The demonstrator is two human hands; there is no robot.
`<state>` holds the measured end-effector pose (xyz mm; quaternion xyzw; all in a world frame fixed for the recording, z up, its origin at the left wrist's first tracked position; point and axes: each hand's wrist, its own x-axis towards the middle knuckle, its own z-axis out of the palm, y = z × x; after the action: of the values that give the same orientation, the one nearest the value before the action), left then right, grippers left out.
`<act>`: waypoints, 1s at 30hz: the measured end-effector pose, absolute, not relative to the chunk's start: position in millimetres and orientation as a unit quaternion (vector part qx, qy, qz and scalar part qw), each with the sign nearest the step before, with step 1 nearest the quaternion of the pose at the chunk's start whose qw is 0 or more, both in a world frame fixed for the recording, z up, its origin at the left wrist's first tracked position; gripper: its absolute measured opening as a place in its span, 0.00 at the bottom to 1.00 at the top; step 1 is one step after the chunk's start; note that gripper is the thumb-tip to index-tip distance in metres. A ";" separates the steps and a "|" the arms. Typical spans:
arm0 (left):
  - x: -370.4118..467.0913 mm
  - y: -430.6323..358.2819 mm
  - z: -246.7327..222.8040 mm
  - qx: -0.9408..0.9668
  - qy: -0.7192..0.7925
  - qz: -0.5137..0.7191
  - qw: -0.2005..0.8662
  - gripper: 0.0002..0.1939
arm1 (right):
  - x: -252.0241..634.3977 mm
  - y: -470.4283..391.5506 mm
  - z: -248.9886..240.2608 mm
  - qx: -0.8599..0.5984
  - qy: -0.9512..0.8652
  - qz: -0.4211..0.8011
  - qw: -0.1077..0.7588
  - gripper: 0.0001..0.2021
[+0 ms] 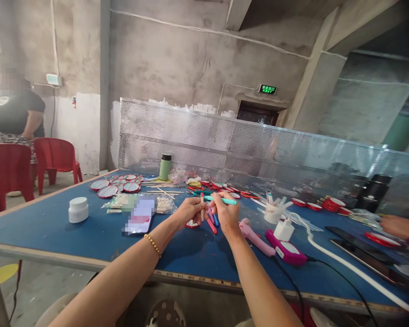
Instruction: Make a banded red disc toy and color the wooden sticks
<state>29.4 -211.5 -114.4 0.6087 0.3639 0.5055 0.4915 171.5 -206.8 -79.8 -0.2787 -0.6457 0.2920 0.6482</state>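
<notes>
**Two hands at work over the blue table**

The blue table (pixel 37 227) was the landmark, and it filled the lower half of the view. Along its far edge stood a perforated metal screen (pixel 259 150). Off the table's left end were red plastic chairs (pixel 54 156), with a person in a dark top (pixel 18 113) standing behind them. On the table's right part lay a pink handheld device (pixel 286 252) with a dark cable running off the near edge, and a white charger block (pixel 284 229) sat on it. A green flask (pixel 165 166) stood near the table's far side, and a white jar (pixel 78 209) stood toward its left. Red-rimmed round discs (pixel 116 185) lay in a cluster left of the flask.

Above the table's middle, the left hand (pixel 188 211) was closed in a pinch on a thin wooden stick (pixel 202 206), held upright. The right hand (pixel 226 213) was closed around a teal pen (pixel 221 200), lying roughly level with its tip toward the stick. Loose red and blue markers (pixel 211 222) lay on the table just under both hands. Another person's hand (pixel 397 225) rested at the table's right edge.
</notes>
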 end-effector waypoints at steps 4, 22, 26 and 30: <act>29.7 -211.4 -115.1 0.607 0.363 0.508 0.491 0.14 | 171.6 -207.1 -81.1 -0.279 -0.652 0.290 0.643 0.17; 30.2 -214.5 -114.2 0.617 0.371 0.497 0.484 0.14 | 170.3 -207.8 -82.2 -0.278 -0.661 0.292 0.632 0.16; 30.5 -212.3 -114.9 0.616 0.376 0.495 0.484 0.14 | 170.7 -205.4 -84.2 -0.280 -0.664 0.287 0.631 0.15; 30.1 -210.9 -115.9 0.616 0.378 0.494 0.483 0.14 | 170.7 -204.3 -84.8 -0.282 -0.666 0.282 0.630 0.15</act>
<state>30.1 -210.9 -115.9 0.6162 0.3783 0.4937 0.4832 170.7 -204.3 -84.8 -0.2823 -0.6660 0.2819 0.6304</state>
